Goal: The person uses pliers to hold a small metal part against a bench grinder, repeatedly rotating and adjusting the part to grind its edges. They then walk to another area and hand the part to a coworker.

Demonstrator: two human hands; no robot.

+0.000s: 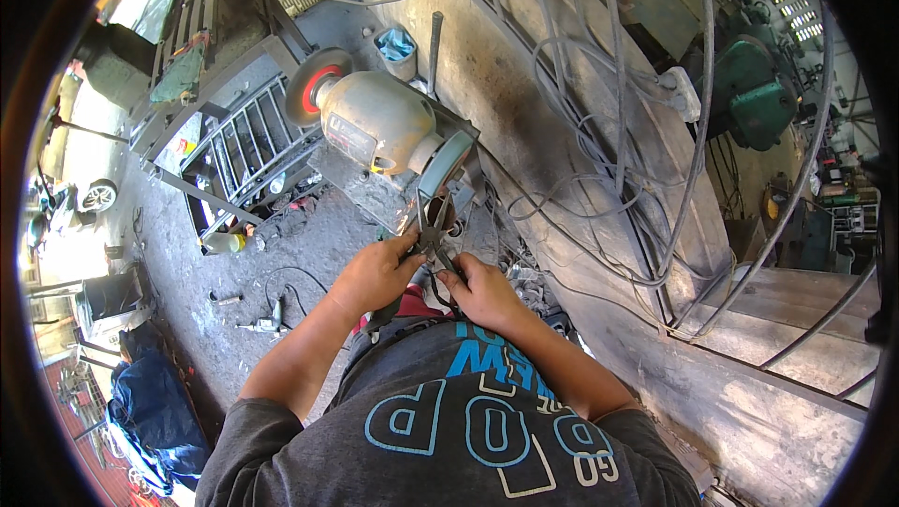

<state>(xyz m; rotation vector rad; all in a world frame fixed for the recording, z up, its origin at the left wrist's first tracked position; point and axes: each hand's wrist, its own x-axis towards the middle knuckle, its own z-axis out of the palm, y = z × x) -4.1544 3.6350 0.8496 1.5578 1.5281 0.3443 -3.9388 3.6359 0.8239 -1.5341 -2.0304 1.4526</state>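
Plier-like tool [432,236] btwn both hands [376,275], nr grinder wheel [447,163].

harsh glare whitens the far left, beside black fisheye corners.

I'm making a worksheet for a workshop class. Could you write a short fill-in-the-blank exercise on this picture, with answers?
1. Of the bench grinder's two wheels, the left hand and right hand, holding a dark pliers-like tool, are nearer the one on the picture's ___ side.
2. The wheel farther from the hands has a bright ___ centre.
3. Something ___ shows in the top of the bucket beyond the grinder.

Missing words: right; red; blue.
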